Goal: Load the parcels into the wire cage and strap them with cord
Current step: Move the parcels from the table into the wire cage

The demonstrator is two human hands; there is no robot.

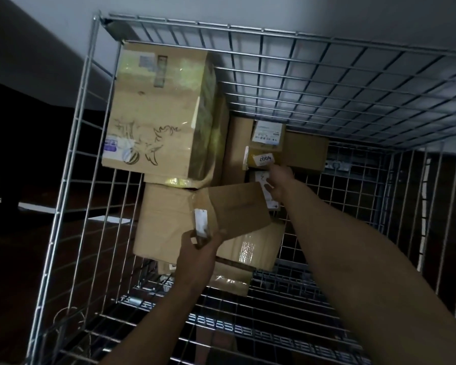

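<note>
**Flat parcel held at both ends, its length slanting across the cage**

We are holding the flat parcel [232, 209] inside the wire cage [327, 75], just above the brown box [163, 227] on the near left. Our left hand [199, 250] is gripping its near corner, fingers curled underneath and thumb pressing on top beside a white tag [201, 222]. Our right hand [281, 184] is gripping the far right corner, fingers curled round the edge. The parcel's long axis is running from near left to far right, from one hand to the other. The tall box [156, 109] is filling the far left corner, and the numbered parcel [265, 159] is lying just beyond our right hand. Bare mesh floor is showing to the right, so we are judging that the right hand, being nearer it, should lead the parcel down while the left steers the trailing end.
</note>
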